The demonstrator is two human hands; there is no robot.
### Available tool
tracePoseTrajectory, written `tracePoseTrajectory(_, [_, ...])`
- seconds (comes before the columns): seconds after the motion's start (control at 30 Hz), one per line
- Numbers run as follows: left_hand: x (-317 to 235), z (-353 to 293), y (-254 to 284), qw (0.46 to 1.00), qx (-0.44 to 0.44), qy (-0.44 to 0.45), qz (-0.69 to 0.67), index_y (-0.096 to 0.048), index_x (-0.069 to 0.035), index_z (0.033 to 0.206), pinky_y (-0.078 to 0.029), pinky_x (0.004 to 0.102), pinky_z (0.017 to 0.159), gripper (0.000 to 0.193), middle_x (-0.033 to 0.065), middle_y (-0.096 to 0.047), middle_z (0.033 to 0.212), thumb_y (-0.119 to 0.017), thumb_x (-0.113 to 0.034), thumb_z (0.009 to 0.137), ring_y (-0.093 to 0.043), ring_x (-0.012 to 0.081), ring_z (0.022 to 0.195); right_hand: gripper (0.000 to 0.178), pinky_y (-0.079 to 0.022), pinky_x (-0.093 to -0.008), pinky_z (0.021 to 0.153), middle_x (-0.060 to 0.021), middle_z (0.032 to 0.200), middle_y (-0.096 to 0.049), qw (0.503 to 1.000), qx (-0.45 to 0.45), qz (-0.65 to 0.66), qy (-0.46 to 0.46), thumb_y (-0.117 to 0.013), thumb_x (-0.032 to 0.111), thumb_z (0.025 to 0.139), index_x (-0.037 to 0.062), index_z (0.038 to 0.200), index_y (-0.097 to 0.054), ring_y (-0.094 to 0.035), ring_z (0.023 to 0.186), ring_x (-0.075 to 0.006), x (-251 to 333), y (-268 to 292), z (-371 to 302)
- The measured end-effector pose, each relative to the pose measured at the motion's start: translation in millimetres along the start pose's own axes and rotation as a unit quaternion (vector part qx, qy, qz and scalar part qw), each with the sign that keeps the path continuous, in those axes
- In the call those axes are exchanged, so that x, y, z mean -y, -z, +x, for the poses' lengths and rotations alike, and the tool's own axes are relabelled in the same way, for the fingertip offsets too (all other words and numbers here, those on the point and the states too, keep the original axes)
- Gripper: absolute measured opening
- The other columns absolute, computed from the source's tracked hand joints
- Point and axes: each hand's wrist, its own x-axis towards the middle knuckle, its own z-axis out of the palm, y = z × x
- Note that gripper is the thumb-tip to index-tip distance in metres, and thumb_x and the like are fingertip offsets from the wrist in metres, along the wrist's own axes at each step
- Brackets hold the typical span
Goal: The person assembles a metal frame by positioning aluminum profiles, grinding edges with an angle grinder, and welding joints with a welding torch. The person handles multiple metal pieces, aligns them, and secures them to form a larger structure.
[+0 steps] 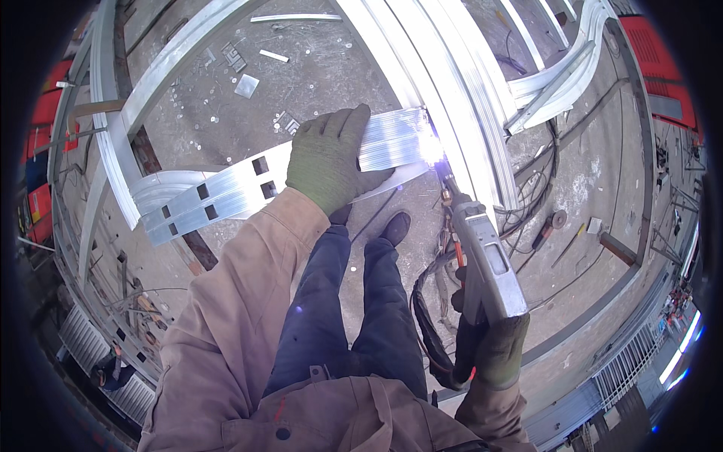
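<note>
"Where is the long, flat, ribbed silver metal strip point(395, 139)?"

"It slants across the middle, its right end meeting one broad, ribbed silver metal beam point(459, 98). One bright white glare point(433, 148) covers that meeting point, so I can't tell how the edges touch."

"Any holes in it?"

"Six square ones that I can count, in three pairs toward its left end."

"And the two hands?"

"The left hand point(324, 162), in a green knit glove, grips the strip across its width. The right hand point(503, 354), also gloved in green, is wrapped around one grey, boxy metal welding gun point(493, 297), its tip at the glare."

"What lies around them?"

"On the grey, littered floor point(181, 135), beyond the left hand, are one small square silver plate point(246, 86) and one short, thin silver bar point(275, 56). To the right lies one tool with a round disc point(548, 230), near black cables point(544, 181) too tangled to count."
</note>
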Motion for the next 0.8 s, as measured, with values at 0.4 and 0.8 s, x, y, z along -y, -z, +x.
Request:
tracePoseTrajectory(0.4, [2,-2,-3,1.0,-0.023,-0.014,0.012,-0.056,-0.011,0.171,-0.048,0.0635,0.133,0.111,0.0211,-0.07,0.161,-0.098,-0.068,0.085,-0.068,0.0444,0.15,0.136,-0.06,-0.0322,0.088,-0.0174,0.152,-0.076,0.998,-0.009,0.066,-0.012,-0.067,0.105,0.092,-0.0028,0.174,-0.055,-0.078,0.109,-0.0205,9,-2,3])
tracePoseTrajectory(0.8, [5,-3,-5,0.999,-0.043,-0.026,-0.005,-0.057,-0.01,0.171,-0.048,0.063,0.133,0.113,0.0207,-0.072,0.159,-0.1,-0.068,0.084,-0.069,0.044,0.148,0.128,-0.062,-0.035,0.086,-0.0172,0.135,-0.081,0.996,-0.011,0.088,-0.005,-0.057,0.104,0.099,-0.0037,0.169,-0.058,-0.08,0.112,-0.0244,-1,-7,19])
